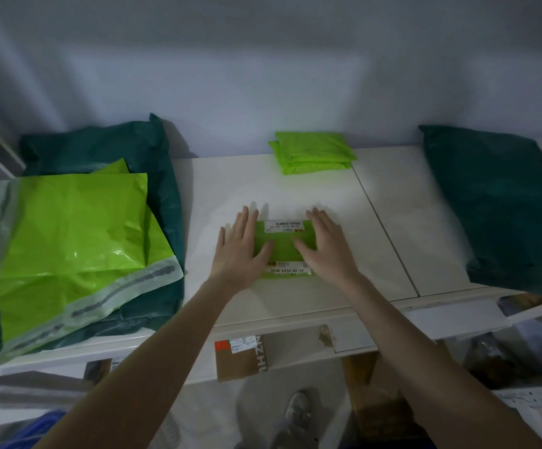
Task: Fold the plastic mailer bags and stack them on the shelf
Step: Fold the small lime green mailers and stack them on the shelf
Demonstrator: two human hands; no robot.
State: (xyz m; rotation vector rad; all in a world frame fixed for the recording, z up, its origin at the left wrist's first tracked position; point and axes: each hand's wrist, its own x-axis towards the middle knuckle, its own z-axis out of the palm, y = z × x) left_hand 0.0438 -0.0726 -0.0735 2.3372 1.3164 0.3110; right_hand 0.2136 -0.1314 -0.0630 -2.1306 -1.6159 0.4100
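Nearest, in the lower part of the frame, two bare forearms reach up from the bottom edge over the front lip of the white bench (295, 303). A cardboard box (240, 358) shows on the level below the bench, lower centre.

At centre frame lies the folded bag (284, 249), a lime green plastic mailer reduced to a small rectangle, with white printed labels showing at its near and far edges. The left hand (240, 251) rests flat on its left side, fingers straight and spread, holding nothing. The right hand (326, 246) rests flat on its right side in the same manner, fingers extended, thumb laid across the green surface. Neither hand curls round the bag; both press down on it.

Judgement: the step in hand is flattening the last fold.

To the left of the frame, unfolded green mailers (78, 241) lie overlapping on a dark teal bag (153, 150), adhesive strips showing along their edges. These remain to be folded.

Further back, upper centre, a stack of folded mailers (313, 152) sits near the wall. A second dark teal bag (503, 202) occupies the right side.

Next move, as judged: take hold of the pressed bag without letting the slippery plastic spring open, carry it to the far stack and set it squarely on top.
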